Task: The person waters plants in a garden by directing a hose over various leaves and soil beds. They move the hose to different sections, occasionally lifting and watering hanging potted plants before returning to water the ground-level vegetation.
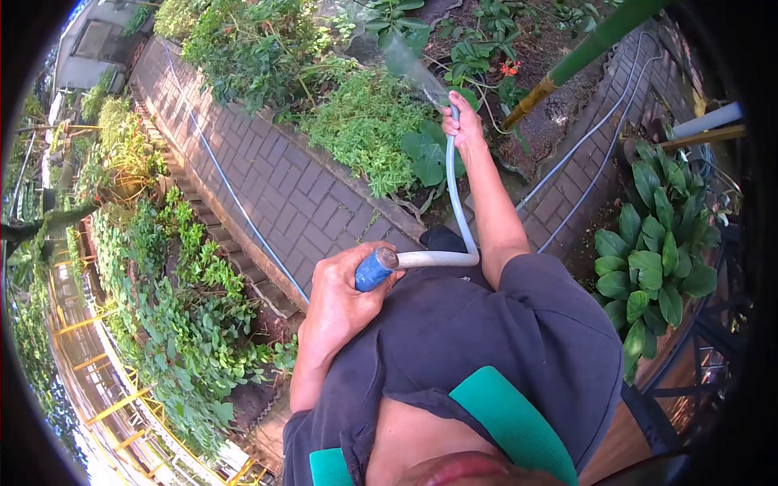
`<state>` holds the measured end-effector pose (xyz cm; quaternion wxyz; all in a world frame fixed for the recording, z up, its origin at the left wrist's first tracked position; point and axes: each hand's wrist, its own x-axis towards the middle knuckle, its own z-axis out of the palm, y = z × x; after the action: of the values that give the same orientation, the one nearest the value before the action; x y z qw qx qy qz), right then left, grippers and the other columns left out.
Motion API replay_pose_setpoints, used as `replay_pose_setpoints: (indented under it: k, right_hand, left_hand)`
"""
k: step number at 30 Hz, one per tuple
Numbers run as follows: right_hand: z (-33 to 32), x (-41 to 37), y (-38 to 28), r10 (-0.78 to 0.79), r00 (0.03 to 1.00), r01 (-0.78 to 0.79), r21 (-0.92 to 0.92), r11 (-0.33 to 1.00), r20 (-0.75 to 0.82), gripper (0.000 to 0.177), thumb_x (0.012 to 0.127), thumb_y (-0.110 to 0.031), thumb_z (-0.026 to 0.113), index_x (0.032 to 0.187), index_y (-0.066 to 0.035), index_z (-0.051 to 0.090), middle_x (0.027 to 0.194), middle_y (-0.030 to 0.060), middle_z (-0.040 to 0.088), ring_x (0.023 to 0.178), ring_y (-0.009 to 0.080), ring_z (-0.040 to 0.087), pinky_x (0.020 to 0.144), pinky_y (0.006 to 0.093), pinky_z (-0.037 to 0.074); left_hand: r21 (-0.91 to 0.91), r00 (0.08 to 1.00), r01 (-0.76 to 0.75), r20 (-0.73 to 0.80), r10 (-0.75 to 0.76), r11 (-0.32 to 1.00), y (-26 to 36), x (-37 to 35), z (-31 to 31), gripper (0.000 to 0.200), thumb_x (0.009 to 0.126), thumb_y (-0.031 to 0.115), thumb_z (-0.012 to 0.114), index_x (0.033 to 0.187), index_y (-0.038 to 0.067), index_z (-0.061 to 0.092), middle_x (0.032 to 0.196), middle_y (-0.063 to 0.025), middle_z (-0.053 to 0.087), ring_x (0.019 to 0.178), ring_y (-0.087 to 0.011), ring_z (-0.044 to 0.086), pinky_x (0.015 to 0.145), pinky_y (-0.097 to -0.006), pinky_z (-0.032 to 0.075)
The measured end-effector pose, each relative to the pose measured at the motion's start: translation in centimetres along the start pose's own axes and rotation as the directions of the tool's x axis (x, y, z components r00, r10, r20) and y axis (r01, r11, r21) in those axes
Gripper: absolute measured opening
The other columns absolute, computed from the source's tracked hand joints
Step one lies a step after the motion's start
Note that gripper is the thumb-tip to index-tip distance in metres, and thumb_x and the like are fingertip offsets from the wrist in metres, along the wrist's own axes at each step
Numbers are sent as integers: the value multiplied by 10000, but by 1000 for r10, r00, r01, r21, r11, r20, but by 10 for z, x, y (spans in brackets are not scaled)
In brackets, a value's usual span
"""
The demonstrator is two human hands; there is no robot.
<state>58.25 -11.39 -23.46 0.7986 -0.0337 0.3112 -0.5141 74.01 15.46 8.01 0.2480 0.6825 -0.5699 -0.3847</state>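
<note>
My right hand (463, 121) is closed around the upper end of a pale, flexible garden hose (455, 182), thumb near its tip. A fan of water (417, 73) sprays from that end toward the plants ahead. Below my right hand the hose runs down, bends sharply by my forearm and crosses in front of my shirt to my left hand (344, 287). My left hand is wrapped around a short blue cylinder (374, 272) with a worn brown end, resembling a handle. Whether the hose joins this cylinder or passes behind it is hidden.
A brick path (279, 186) runs between planted beds, with a thin blue hose (219, 166) along it. A green bamboo pole (583, 61) leans at upper right. More hose (596, 130) lies on the right path, near a broad-leaved plant (652, 251). A yellow railing (105, 356) stands at left.
</note>
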Motion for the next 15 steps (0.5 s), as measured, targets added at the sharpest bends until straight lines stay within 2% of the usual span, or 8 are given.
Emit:
replay_pose_setpoints:
  k: [1,4,7,11,13,15]
  right_hand:
    - [1,0,-3,1,1000,-1,-15,1000,2,241,862,-156,644,1076,-177,537,655,68,528,364,84,359,309,216,248]
    - [0,1,-8,14,1000,-13,-18,1000,10,170,871,-178,647,1013,-197,555,655,60,530,360,84,376,293,212,256]
    - [2,1,-12,3,1000,-3,0,1000,29,255,871,-153,632,1099,-171,520,655,77,526,363,90,359,306,215,244]
    - [4,2,-14,6,999,-6,-13,1000,35,192,865,-183,657,1020,-206,546,644,61,534,361,91,382,299,215,257]
    - [6,1,-13,-10,999,10,-5,1000,34,226,871,-164,637,1066,-185,525,654,75,526,368,94,375,302,214,252]
    - [6,0,-13,-26,999,26,0,1000,30,243,872,-156,631,1086,-175,517,659,81,524,370,96,371,303,214,250]
  left_hand:
    - [4,1000,-22,2,22,1000,-1,-1,0,245,743,47,759,966,-1,668,743,-85,667,683,-111,606,639,-281,491]
    - [-24,999,-34,8,35,999,-2,-4,0,246,744,49,753,969,-3,667,757,-107,675,685,-129,627,639,-291,496]
    - [-52,1000,-1,9,1,999,-1,-7,-4,220,729,37,728,940,31,665,803,-165,663,734,-320,661,663,-366,507]
    - [-46,1000,-12,-15,11,999,-3,-10,-7,222,730,43,730,943,33,667,801,-165,661,731,-319,660,661,-368,505]
    - [-45,1000,-22,-23,21,999,-4,-10,-7,226,729,46,732,946,31,669,804,-164,663,731,-317,661,663,-367,505]
    - [-33,999,-25,-29,24,999,-6,-11,-7,251,722,31,737,963,12,668,772,-134,670,697,-213,648,656,-323,499]
